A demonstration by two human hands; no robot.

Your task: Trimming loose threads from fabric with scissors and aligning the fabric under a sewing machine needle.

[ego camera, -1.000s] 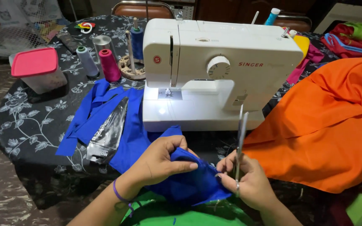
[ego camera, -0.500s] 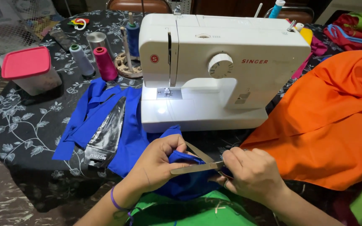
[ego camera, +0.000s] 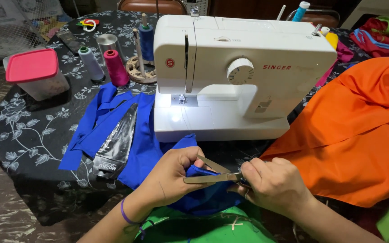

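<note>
With your left hand (ego camera: 172, 173) clamped on the soft, limp blue fabric (ego camera: 145, 144) at the table's 6 o'clock edge, your right hand (ego camera: 271, 184) grips open scissors (ego camera: 210, 173); pinch beside the blades.

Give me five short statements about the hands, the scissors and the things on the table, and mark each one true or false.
1. The right hand holds open scissors against the blue fabric. True.
2. The left hand rests on the sewing machine. False: it grips the blue fabric in front of the machine.
3. The container with the pink lid stands on the left part of the table. True.
4. The orange fabric lies left of the machine. False: it lies to the right.
5. A pink thread cone stands beside a grey one. True.
</note>
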